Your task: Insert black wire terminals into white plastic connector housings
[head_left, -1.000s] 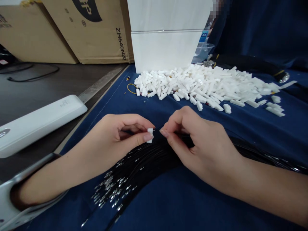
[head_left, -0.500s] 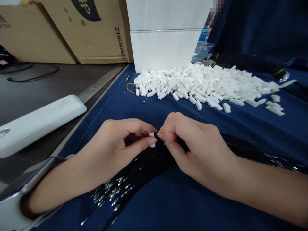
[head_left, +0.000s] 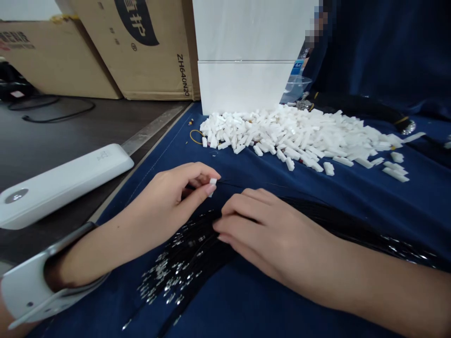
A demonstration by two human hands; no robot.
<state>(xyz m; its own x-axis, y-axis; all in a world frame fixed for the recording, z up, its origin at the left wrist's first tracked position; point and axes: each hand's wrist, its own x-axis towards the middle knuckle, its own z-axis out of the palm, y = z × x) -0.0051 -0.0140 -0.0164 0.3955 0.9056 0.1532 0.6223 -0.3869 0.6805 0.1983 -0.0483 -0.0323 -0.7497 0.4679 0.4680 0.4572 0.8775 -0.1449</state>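
My left hand (head_left: 169, 199) pinches a small white plastic connector housing (head_left: 213, 181) between thumb and fingers. From the housing a thin black wire (head_left: 243, 182) trails off to the right. Lower and to the right, my right hand (head_left: 278, 234) has its fingertips closed together on a bundle of black wires (head_left: 317, 212); how many strands they grip is hidden. Shiny metal terminals (head_left: 164, 272) tip the wire ends, fanned out on the blue cloth (head_left: 225, 300) below my left hand.
Behind my hands lies a wide heap of white housings (head_left: 282, 134), against a white box (head_left: 243, 87). Cardboard boxes (head_left: 155, 70) stand at the back left. A long white device (head_left: 70, 180) and a clear ruler (head_left: 151, 129) rest on the dark table (head_left: 109, 124).
My right hand has left the white housing and moved down onto the wire bundle. My left hand, still pinching the housing, has shifted slightly up and left. The camera view has tilted a little.
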